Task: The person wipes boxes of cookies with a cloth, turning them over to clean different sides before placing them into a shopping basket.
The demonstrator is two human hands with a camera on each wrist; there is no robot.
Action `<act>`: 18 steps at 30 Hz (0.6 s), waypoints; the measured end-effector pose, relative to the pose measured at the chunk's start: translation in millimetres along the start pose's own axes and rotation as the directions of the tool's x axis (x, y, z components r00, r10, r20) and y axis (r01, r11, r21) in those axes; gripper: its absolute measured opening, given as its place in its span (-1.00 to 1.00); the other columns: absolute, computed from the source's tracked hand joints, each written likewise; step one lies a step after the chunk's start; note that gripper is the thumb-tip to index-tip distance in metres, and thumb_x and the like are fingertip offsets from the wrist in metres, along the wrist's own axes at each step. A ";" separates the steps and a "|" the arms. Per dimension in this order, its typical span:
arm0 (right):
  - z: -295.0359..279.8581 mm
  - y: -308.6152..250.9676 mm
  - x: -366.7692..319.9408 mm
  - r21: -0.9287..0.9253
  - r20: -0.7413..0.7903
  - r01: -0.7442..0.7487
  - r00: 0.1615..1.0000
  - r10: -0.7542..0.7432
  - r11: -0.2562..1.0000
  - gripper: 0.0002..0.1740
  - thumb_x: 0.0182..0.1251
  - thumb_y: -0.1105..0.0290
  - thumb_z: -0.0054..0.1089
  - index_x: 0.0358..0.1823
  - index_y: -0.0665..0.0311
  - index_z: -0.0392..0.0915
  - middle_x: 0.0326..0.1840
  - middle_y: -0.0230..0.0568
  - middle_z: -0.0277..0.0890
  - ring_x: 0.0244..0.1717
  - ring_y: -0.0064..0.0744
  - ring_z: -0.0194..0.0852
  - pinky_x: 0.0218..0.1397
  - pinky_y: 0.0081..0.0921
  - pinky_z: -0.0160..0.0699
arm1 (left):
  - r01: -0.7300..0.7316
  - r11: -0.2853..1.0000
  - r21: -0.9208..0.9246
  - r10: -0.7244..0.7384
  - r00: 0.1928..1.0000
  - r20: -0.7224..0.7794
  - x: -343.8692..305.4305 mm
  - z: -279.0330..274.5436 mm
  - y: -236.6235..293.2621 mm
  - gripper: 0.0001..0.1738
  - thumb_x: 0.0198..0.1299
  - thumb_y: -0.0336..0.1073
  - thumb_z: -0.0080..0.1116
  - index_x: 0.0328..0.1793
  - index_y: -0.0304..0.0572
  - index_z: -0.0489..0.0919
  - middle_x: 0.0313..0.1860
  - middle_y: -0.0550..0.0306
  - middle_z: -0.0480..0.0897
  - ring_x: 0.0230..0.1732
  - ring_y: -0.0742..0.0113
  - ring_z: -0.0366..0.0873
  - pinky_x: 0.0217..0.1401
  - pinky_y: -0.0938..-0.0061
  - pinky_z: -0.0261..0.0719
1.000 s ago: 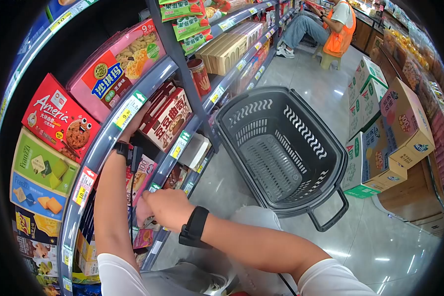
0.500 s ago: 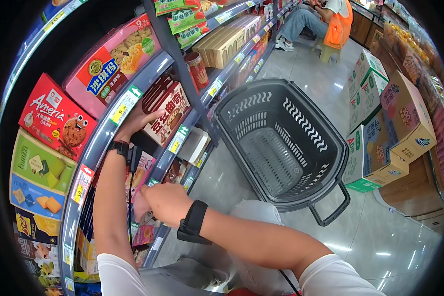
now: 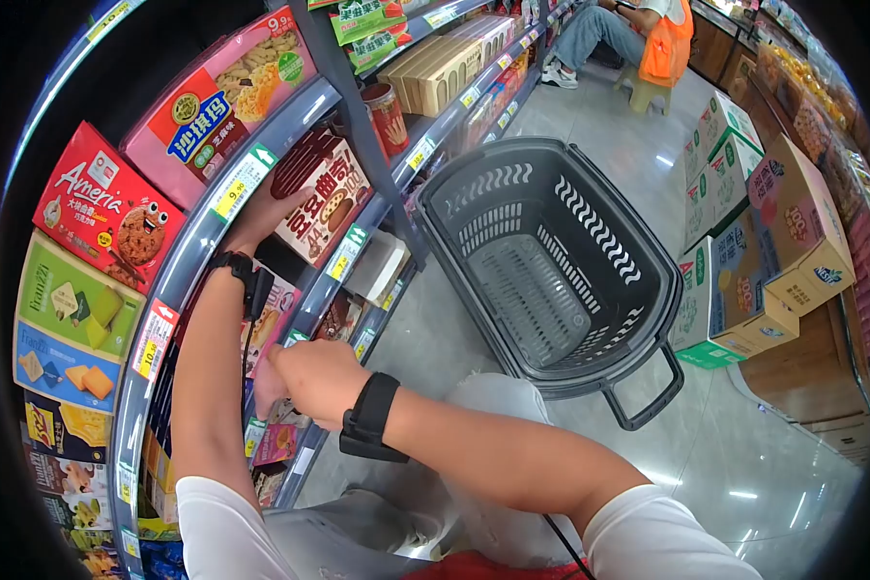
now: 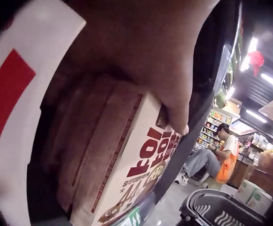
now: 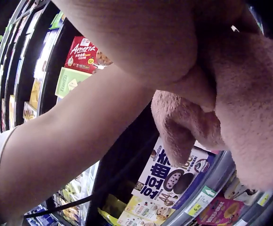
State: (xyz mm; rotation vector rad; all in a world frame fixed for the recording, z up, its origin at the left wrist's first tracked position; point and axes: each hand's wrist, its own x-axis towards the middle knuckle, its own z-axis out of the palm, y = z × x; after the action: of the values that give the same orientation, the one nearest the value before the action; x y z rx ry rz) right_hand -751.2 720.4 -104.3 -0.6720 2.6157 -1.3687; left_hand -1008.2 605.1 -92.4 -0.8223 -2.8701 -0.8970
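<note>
My left hand (image 3: 258, 222) reaches into the shelf at a row of brown-and-white cookie boxes (image 3: 325, 205). In the left wrist view its palm lies over the boxes' upper end, and the thumb (image 4: 176, 110) bends down along the front box's printed face. The other left fingers are hidden behind the boxes. Lower down, beside the shelf edge, my right hand (image 3: 321, 382) grips a pink fluffy cloth (image 5: 254, 108), which hangs in folds. Behind the cloth, in the right wrist view, stands a white-and-purple cookie box (image 5: 167, 176).
A dark shopping basket (image 3: 662, 280) stands on the floor to the right. Stacked cartons (image 3: 797, 222) are beyond it. A seated person in an orange vest (image 3: 667, 53) is up the aisle. Red Ameria (image 3: 101, 208) and pink snack boxes (image 3: 217, 92) line the upper shelf.
The left thumb has come into view from behind the shelf rail and moved onto the front cookie box. The right hand keeps the cloth near the lower shelf, with little movement.
</note>
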 end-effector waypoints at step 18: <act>-3.8 0.9 0.8 0.115 0.064 -0.030 0.998 0.023 0.993 -0.85 0.02 0.29 0.50 -0.34 0.05 0.76 -0.28 -0.15 0.77 -0.14 -0.10 0.81 -0.19 -0.15 0.70 | 0.172 0.984 -0.047 -0.169 0.984 0.060 12.6 6.4 -20.9 0.20 0.13 0.41 0.36 0.73 -0.12 0.17 0.59 -0.25 0.34 0.65 -0.15 0.15 0.69 0.10 0.06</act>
State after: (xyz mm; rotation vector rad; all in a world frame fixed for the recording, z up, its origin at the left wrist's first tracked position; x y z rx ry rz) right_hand -753.4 723.4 -102.8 -0.6510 2.4664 -1.4537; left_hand -1028.5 600.0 -106.5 -0.6215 -3.0151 -0.9838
